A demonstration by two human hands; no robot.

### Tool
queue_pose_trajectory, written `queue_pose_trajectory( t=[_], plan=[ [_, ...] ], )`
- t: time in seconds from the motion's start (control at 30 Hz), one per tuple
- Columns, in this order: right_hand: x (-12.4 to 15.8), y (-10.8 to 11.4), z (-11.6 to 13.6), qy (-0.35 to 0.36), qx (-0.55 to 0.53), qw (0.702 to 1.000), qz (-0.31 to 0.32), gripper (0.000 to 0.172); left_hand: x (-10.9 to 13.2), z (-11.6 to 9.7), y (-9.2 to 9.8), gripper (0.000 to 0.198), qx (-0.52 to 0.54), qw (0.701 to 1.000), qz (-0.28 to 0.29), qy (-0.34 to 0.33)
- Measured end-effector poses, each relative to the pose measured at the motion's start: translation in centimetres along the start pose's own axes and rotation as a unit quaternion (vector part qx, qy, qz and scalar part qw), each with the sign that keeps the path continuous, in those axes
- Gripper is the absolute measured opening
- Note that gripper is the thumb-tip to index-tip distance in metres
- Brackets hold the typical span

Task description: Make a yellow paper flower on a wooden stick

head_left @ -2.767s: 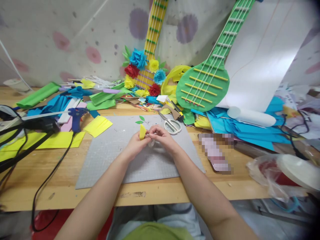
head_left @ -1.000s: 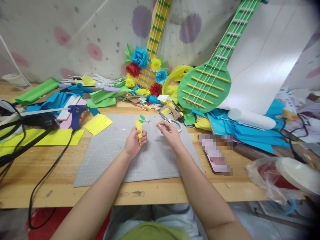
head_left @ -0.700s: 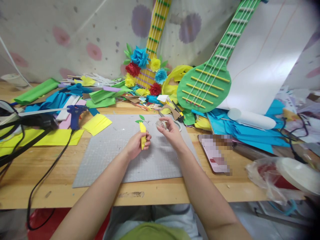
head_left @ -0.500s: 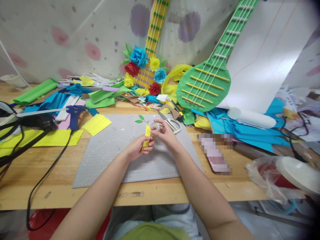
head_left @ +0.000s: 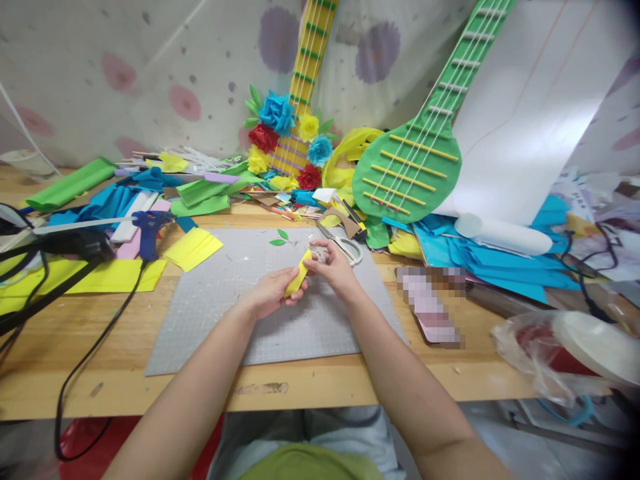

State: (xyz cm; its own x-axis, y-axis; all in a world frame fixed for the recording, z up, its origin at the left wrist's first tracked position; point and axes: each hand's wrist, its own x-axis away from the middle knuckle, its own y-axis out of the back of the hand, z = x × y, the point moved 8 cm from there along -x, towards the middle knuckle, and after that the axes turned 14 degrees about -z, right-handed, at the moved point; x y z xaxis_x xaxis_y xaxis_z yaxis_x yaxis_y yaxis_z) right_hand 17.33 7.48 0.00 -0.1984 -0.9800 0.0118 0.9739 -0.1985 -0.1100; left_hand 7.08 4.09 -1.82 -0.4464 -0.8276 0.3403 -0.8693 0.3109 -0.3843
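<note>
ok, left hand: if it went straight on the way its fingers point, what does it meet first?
Likely the right hand, which grips a small tape roll. The left hand points forward and right, its yellow paper strip reaching those fingers. Scissors lie beyond.

The paper strip point(head_left: 298, 281) is over the cutting mat point(head_left: 215, 313), scissors point(head_left: 347, 248) behind it, glue gun point(head_left: 149, 232) left.

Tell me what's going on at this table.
A person is working with paper over a grey mat. The left hand pinches a yellow strip, tilted up toward the right hand, which holds a small tape roll at the strip's upper end. Scissors lie on the mat just beyond the right hand. A blue glue gun rests by the mat's far left corner.
</note>
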Motion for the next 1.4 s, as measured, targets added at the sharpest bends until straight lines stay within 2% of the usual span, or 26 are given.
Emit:
queue_pose_trajectory(
  t=[0.2,0.37,0.7,0.87,1.3,1.4],
  plan=[
    [0.0,0.1,0.1,-0.001,-0.017,1.000,-0.022,0.047,0.2,0.0,-0.5,0.032,-0.018,1.000,0.010,-0.005],
    [-0.1,0.6,0.7,0.024,-0.007,0.999,-0.044,0.046,0.2,0.0,-0.5,0.034,-0.048,0.999,-0.019,-0.008],
    [0.3,1.7,2.3,0.136,0.152,0.972,-0.120,0.037,-0.4,0.4,0.5,0.036,-0.173,0.979,-0.094,-0.048],
    [0.4,1.6,2.5,0.140,0.155,0.971,-0.120,0.037,-0.7,0.3,0.6,0.037,-0.191,0.974,-0.101,-0.071],
    [0.4,1.3,2.6,0.162,0.132,0.972,-0.106,0.036,-0.3,0.2,0.4,0.036,-0.188,0.975,-0.103,-0.063],
    [0.1,1.7,2.8,0.166,0.120,0.972,-0.115,0.033,-0.2,-0.2,0.5,0.033,-0.175,0.975,-0.118,-0.073]
  ],
)
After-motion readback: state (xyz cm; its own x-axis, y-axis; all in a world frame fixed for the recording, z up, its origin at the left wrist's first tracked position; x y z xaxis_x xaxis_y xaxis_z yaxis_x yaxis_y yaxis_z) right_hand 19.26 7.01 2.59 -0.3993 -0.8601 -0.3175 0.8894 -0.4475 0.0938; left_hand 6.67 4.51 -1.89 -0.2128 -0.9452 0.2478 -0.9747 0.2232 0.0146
